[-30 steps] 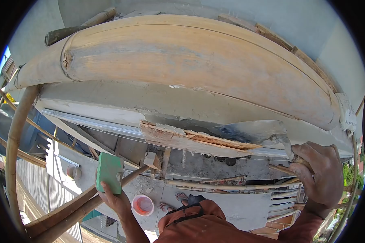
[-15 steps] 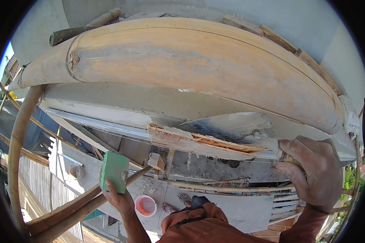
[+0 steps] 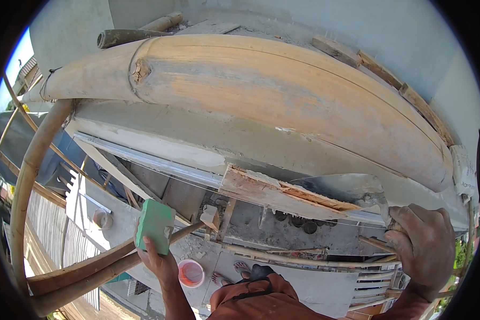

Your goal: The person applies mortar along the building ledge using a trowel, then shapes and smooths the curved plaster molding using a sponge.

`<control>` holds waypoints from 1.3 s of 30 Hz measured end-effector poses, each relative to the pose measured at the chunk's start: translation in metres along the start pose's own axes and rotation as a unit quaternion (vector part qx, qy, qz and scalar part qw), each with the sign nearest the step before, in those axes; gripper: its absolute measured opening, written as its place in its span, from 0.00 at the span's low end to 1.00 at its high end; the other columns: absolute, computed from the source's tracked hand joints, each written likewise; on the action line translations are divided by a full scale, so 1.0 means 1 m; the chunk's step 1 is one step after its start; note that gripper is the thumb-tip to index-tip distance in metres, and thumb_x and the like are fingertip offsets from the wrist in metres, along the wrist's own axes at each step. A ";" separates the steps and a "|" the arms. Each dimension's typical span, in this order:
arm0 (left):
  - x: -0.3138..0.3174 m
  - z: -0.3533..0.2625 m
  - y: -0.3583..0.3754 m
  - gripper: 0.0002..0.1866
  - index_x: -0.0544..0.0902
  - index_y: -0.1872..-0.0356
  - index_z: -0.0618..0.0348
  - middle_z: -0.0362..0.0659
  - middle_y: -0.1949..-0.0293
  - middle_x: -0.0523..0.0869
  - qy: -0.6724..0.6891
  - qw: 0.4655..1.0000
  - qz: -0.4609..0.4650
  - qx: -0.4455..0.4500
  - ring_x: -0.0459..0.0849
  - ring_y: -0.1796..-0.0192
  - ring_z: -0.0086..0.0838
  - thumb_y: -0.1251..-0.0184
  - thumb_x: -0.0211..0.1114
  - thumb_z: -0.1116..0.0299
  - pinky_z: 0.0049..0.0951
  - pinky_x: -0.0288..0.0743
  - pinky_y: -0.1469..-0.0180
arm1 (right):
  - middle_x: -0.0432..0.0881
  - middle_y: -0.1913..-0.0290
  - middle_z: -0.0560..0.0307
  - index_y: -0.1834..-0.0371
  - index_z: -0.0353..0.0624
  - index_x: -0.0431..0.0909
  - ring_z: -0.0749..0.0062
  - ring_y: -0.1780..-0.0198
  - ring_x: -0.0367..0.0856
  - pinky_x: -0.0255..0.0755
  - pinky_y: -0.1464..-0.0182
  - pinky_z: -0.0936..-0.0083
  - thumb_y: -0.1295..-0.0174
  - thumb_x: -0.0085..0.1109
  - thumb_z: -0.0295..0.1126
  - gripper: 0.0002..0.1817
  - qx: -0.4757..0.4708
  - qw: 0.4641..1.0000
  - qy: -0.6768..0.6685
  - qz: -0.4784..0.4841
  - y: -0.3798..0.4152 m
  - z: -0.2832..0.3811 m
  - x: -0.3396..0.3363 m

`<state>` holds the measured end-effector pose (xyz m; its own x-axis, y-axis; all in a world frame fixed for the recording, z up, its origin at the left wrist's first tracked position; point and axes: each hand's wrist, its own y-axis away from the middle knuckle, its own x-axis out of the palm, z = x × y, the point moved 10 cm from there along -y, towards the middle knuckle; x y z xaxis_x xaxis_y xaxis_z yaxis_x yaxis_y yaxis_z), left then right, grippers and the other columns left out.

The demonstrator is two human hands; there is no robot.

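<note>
Because the left grip (image 3: 157, 261) pinches the green block (image 3: 155, 226) with the thumb across its face and the other fingers mostly hidden behind, a loose hold or a knock could let it drop; the bucket (image 3: 191, 273), below and to the right of that grip, might be struck. Further right, between the two grips, the board (image 3: 272, 192) has a ragged, splintered upper edge, and if the trowel (image 3: 352, 186) were tilted or pushed too low, its blade might snag there and tear off slivers. At the right grip (image 3: 426, 245), too steep an angle could dig the blade into the grey ledge (image 3: 197, 125) and gouge it, while the thick bamboo (image 3: 282, 90) above leaves little room, so a high swing might knock against it.

The green block is held roughly upright in the left grip, most of it projecting past the thumb. The board sits to the right of that grip and left of the other, touching neither. The trowel's handle lies inside the right grip, fingers curled round it; its blade reaches out leftward and slightly up, along the board's top edge, though whether they touch I cannot tell.
</note>
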<state>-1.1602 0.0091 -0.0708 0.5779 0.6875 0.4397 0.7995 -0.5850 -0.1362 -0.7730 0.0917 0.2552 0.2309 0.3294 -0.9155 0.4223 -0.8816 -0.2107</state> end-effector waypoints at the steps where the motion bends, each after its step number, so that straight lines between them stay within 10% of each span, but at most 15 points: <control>1: -0.002 -0.001 -0.001 0.31 0.67 0.29 0.67 0.50 0.35 0.74 0.001 1.000 -0.009 0.003 0.73 0.34 0.33 0.19 0.54 0.51 0.35 0.64 0.31 | 0.85 0.64 0.56 0.54 0.43 0.84 0.54 0.63 0.82 0.69 0.57 0.62 0.45 0.70 0.42 0.19 0.000 1.000 -0.022 -0.007 0.001 -0.003 -0.001; 24: -0.022 0.010 -0.010 0.27 0.73 0.37 0.68 0.46 0.45 0.77 -0.035 0.999 -0.025 -0.016 0.75 0.42 0.28 0.17 0.52 0.50 0.32 0.69 0.38 | 0.84 0.66 0.60 0.51 0.45 0.83 0.61 0.65 0.84 0.70 0.62 0.63 0.44 0.71 0.41 0.20 -0.028 1.000 -0.002 0.013 -0.010 0.022 0.004; 39: -0.005 0.015 -0.004 0.32 0.65 0.28 0.70 0.52 0.34 0.73 -0.029 0.999 0.007 -0.035 0.72 0.32 0.37 0.19 0.54 0.53 0.38 0.62 0.29 | 0.83 0.70 0.53 0.56 0.40 0.84 0.54 0.69 0.81 0.68 0.60 0.63 0.44 0.66 0.47 0.22 -0.013 0.989 -0.145 -0.001 -0.026 0.018 0.008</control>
<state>-1.1633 0.0144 -0.0855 0.5986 0.7025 0.3850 0.7797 -0.6212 -0.0787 -0.7984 0.1116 0.2468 -0.0299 0.2162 -0.9759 0.4458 -0.8709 -0.2066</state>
